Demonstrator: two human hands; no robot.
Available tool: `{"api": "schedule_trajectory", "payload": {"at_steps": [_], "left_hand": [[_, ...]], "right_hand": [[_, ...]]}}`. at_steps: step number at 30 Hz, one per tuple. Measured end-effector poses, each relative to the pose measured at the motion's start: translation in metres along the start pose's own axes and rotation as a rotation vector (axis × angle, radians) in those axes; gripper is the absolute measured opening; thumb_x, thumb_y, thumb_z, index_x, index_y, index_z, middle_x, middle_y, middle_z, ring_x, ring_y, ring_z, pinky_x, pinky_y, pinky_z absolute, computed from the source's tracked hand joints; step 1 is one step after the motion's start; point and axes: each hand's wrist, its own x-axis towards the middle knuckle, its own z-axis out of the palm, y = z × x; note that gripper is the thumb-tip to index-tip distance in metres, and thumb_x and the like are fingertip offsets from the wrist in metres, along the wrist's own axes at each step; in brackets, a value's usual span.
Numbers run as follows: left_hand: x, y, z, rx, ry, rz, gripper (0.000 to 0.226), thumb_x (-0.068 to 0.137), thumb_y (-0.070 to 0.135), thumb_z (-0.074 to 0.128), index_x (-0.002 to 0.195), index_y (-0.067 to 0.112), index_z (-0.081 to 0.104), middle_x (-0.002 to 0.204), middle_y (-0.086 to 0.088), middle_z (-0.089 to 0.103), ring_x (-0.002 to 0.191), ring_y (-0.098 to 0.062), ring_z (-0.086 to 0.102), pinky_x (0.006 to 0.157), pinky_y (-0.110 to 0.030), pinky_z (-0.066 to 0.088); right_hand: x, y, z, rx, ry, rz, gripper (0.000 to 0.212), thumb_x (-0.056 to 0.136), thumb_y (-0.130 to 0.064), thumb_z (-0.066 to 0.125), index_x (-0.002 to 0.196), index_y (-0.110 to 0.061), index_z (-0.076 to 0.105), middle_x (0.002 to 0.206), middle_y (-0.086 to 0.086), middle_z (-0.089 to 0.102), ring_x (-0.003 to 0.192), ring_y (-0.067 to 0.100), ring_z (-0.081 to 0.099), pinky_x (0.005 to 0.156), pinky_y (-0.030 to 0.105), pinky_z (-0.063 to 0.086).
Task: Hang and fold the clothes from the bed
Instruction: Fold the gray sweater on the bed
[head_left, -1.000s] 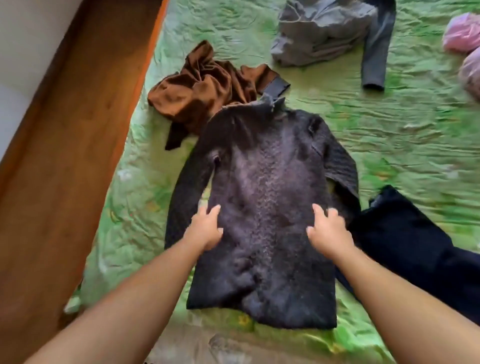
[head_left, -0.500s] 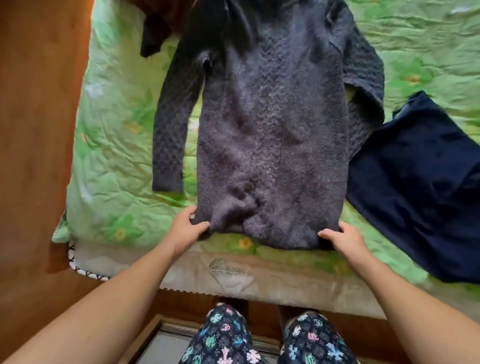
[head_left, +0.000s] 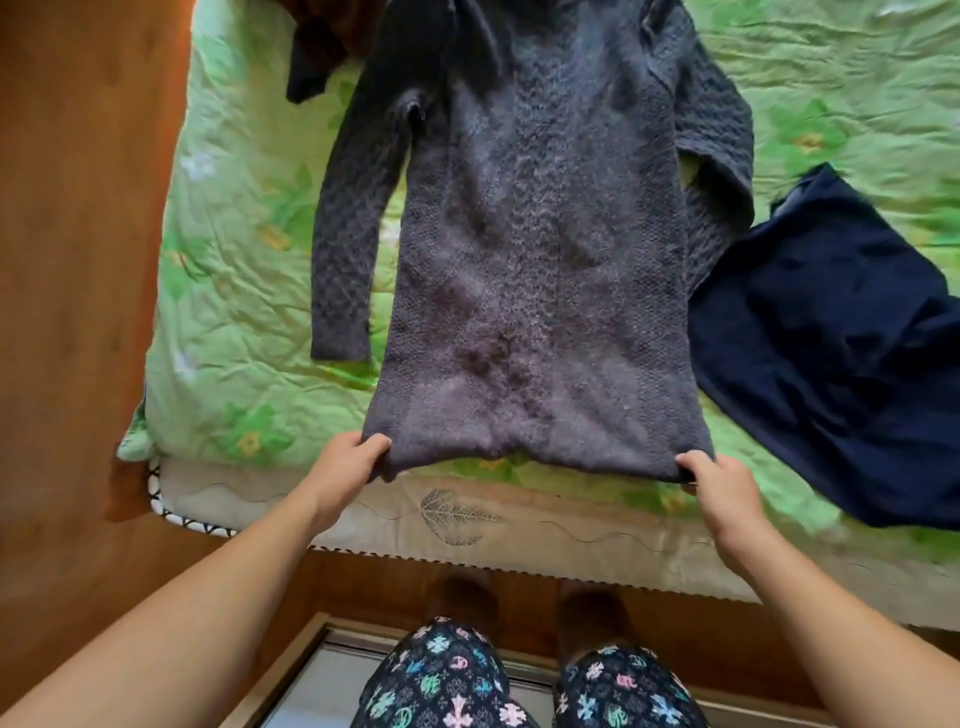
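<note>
- A bed (head_left: 234, 322) under a crumpled green flowered quilt fills the room's middle, with brown wood (head_left: 67, 260) running along its left side and foot.
- Nearest, below the grey knitted sweater's hem, stand the person's legs in dark trousers (head_left: 441, 680) printed with bright motifs.
- The left hand (head_left: 353, 462) has its fingers curled over the sweater's lower left corner, pinching the hem.
- The right hand (head_left: 719, 488) grips the lower right corner in the same way, thumb on top.
- The sweater (head_left: 530, 260) lies flat on the quilt, hem at the bed's near edge. Its left sleeve runs straight alongside and its right sleeve is bent back.
- A navy garment (head_left: 841, 338) lies just right of the sweater, against that bent sleeve.
- A brown garment (head_left: 322, 31) sits beyond the sweater's left shoulder, cut off by the frame.
</note>
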Motion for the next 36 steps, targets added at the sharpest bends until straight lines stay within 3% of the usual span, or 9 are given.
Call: {"api": "schedule_trajectory", "payload": {"at_steps": [6,9,13,16,20,24,28,31,36], "left_hand": [[0.012,-0.029,-0.002,0.281,-0.007,0.045,0.017,0.104,0.023,0.050,0.109,0.015,0.064,0.094,-0.006,0.070,0.069,-0.017,0.061,0.054,-0.027,0.047],[0.026,-0.035,-0.001,0.444,-0.029,0.041,0.022,0.101,0.028,0.054,0.116,0.015,0.065,0.110,-0.009,0.071,0.094,-0.029,0.066,0.082,-0.038,0.055],[0.038,-0.029,0.000,0.666,-0.050,0.002,0.028,0.098,0.039,0.056,0.108,0.015,0.067,0.106,-0.009,0.071,0.095,-0.031,0.066,0.085,-0.040,0.055],[0.041,-0.017,-0.002,0.791,0.054,0.029,0.041,0.094,0.055,0.053,0.099,0.017,0.065,0.098,-0.008,0.071,0.090,-0.032,0.065,0.078,-0.039,0.054],[0.050,0.008,-0.015,0.631,0.392,0.117,0.045,0.093,0.050,0.058,0.117,0.012,0.058,0.112,-0.013,0.062,0.103,-0.036,0.060,0.087,-0.042,0.050],[0.086,0.039,-0.036,0.259,0.497,0.111,0.065,0.093,0.037,0.067,0.146,0.012,0.039,0.145,-0.017,0.040,0.129,-0.034,0.046,0.109,-0.042,0.037],[0.136,0.055,-0.058,0.000,0.488,0.003,0.075,0.087,0.037,0.075,0.146,0.009,0.040,0.145,-0.017,0.048,0.127,-0.033,0.053,0.109,-0.044,0.044],[0.144,0.068,-0.062,-0.058,0.479,0.074,0.036,0.086,0.018,0.071,0.119,0.008,0.060,0.115,-0.014,0.069,0.097,-0.027,0.066,0.090,-0.038,0.054],[0.076,0.083,-0.025,0.464,0.390,0.754,0.033,0.080,0.021,0.061,0.112,0.017,0.064,0.096,-0.005,0.062,0.087,-0.027,0.061,0.077,-0.039,0.050]], "right_hand": [[-0.005,0.022,-0.005,-0.201,-0.001,-0.037,0.030,0.099,-0.041,0.058,0.080,-0.020,0.066,0.081,0.002,0.068,0.075,0.023,0.059,0.064,0.035,0.041],[0.006,0.029,-0.001,-0.348,-0.070,-0.044,0.017,0.094,-0.039,0.068,0.093,-0.022,0.069,0.087,0.002,0.071,0.079,0.021,0.063,0.065,0.035,0.047],[0.018,0.026,0.003,-0.272,-0.151,0.021,0.018,0.093,-0.021,0.070,0.109,-0.016,0.067,0.101,0.005,0.073,0.085,0.022,0.067,0.073,0.036,0.052],[0.023,0.020,0.002,-0.558,-0.108,0.023,0.031,0.093,-0.031,0.068,0.114,-0.014,0.053,0.107,0.010,0.066,0.094,0.032,0.062,0.074,0.039,0.048],[0.025,-0.005,0.012,-0.796,0.119,-0.241,0.048,0.089,-0.033,0.068,0.126,-0.008,0.048,0.118,0.021,0.059,0.111,0.042,0.055,0.089,0.049,0.049],[0.034,-0.047,0.057,-0.888,0.063,-0.633,0.043,0.087,-0.027,0.068,0.126,-0.012,0.058,0.102,0.017,0.057,0.098,0.043,0.057,0.080,0.052,0.053],[0.031,-0.101,0.122,-0.824,-0.174,-0.736,0.038,0.095,-0.032,0.061,0.131,-0.022,0.058,0.105,0.007,0.057,0.105,0.032,0.057,0.090,0.046,0.052],[0.020,-0.129,0.165,-0.644,-0.310,-0.660,0.036,0.098,-0.035,0.059,0.132,-0.026,0.055,0.099,0.000,0.057,0.098,0.021,0.058,0.089,0.036,0.047],[-0.002,-0.162,0.201,0.052,-0.432,-0.311,0.024,0.099,-0.050,0.055,0.101,-0.027,0.063,0.092,0.001,0.066,0.086,0.018,0.064,0.076,0.031,0.048]]}}
